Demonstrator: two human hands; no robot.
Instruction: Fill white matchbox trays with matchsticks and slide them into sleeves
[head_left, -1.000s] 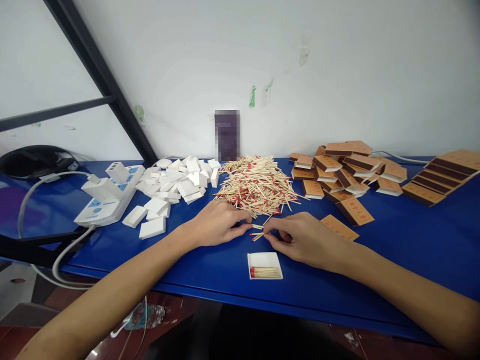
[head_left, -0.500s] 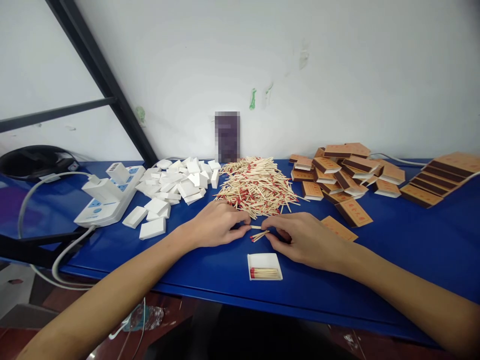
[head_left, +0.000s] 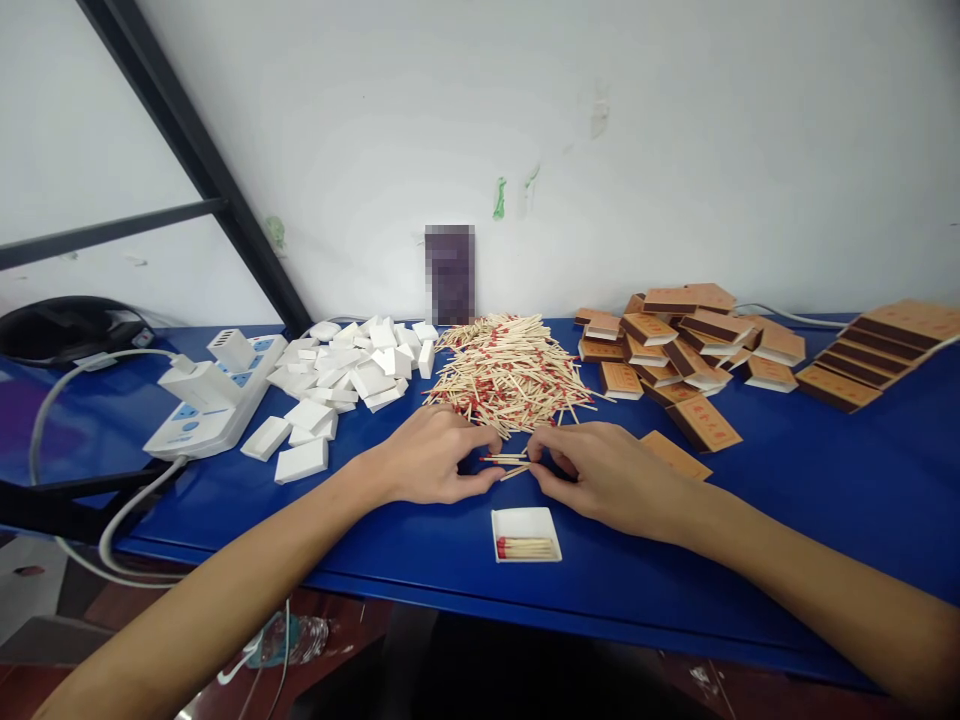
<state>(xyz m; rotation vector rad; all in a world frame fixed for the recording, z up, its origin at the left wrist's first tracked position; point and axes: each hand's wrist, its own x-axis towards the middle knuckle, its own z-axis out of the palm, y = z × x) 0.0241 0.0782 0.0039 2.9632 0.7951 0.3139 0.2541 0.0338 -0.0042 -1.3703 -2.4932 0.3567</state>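
Note:
Both hands rest on the blue table (head_left: 810, 480) just in front of a big heap of red-tipped matches (head_left: 514, 372). My left hand (head_left: 431, 455) and my right hand (head_left: 600, 468) pinch the two ends of a small bundle of matches (head_left: 506, 462) lying between them. Closer to me, a white inner tray (head_left: 526, 533) holds a few matches. A flat orange matchbox sleeve (head_left: 679, 455) lies beside my right wrist.
A pile of white inner trays (head_left: 352, 375) lies at the left, next to a white power strip (head_left: 214, 395) with cables. Orange matchboxes (head_left: 686, 345) are heaped at the right, with a stacked row (head_left: 877, 355) further right. A dark box (head_left: 450, 272) leans on the wall.
The loose matches between my fingers have been pushed together into a tighter bundle, and my left fingers have closed in on it. The view shifted slightly.

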